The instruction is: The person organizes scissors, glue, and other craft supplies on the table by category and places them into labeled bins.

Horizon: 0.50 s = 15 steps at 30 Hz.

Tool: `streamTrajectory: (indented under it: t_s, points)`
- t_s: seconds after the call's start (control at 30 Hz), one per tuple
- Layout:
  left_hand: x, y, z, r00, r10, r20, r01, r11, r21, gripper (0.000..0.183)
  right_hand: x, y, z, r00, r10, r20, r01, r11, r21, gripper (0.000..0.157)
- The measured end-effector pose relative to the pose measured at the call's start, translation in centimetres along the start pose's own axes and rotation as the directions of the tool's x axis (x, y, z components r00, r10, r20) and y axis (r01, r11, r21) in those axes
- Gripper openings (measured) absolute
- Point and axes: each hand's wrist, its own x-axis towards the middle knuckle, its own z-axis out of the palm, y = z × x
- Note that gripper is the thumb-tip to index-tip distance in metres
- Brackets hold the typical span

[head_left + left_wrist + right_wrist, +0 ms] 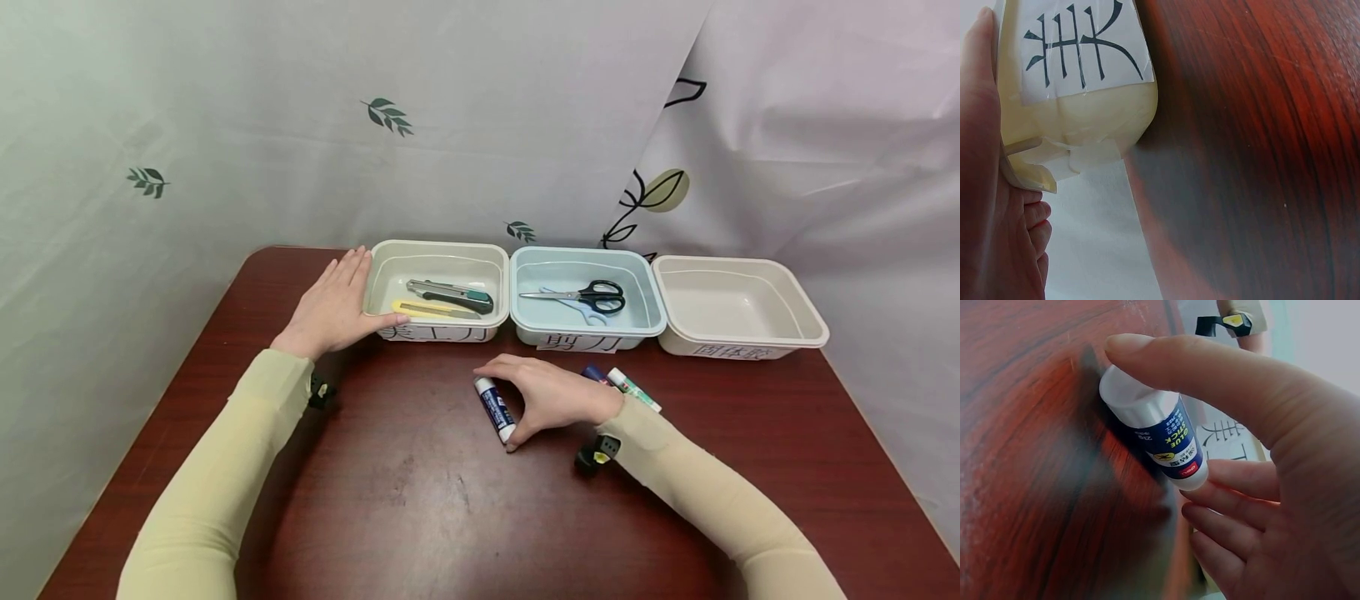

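My right hand (551, 392) pinches a blue and white glue stick (495, 410) by its two ends, thumb at the near end and fingertips at the far end. In the right wrist view the thumb lies over the white end of the glue stick (1154, 425), close over the table. My left hand (333, 304) rests on the corner of the left cream bin (442, 248), fingers straight along its left side and thumb on the front rim. Inside that bin lie a grey and green utility knife (453, 294) and a yellow utility knife (427, 309).
A light blue bin (540, 321) in the middle holds black-handled scissors (600, 297) over light blue scissors (592, 315). Another cream bin (738, 340) stands at the right. Two more sticks, one dark blue (596, 375) and one green and white (633, 389), lie behind my right wrist.
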Motion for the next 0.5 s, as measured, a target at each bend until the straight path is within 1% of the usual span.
streamTrajectory:
  t_s: [0.13, 0.33, 0.5]
  points:
    - [0.04, -0.04, 0.02, 1.000, 0.000, 0.000, 0.000, 1.000, -0.001, 0.120, -0.10, 0.17, -0.02, 1.000, 0.016, -0.006, -0.016, 1.000, -0.007, 0.101]
    - [-0.04, 0.10, -0.09, 1.000, -0.002, 0.010, 0.002, 1.000, -0.005, 0.121, -0.24, 0.26, -0.33, 0.999, -0.001, -0.052, 0.000, 1.000, -0.016, 0.104]
    - [-0.01, 0.09, -0.13, 1.000, -0.002, 0.007, 0.002, 1.000, -0.005, 0.120, -0.48, 0.21, -0.63, 0.998, 0.013, -0.060, -0.013, 1.000, -0.005, 0.102]
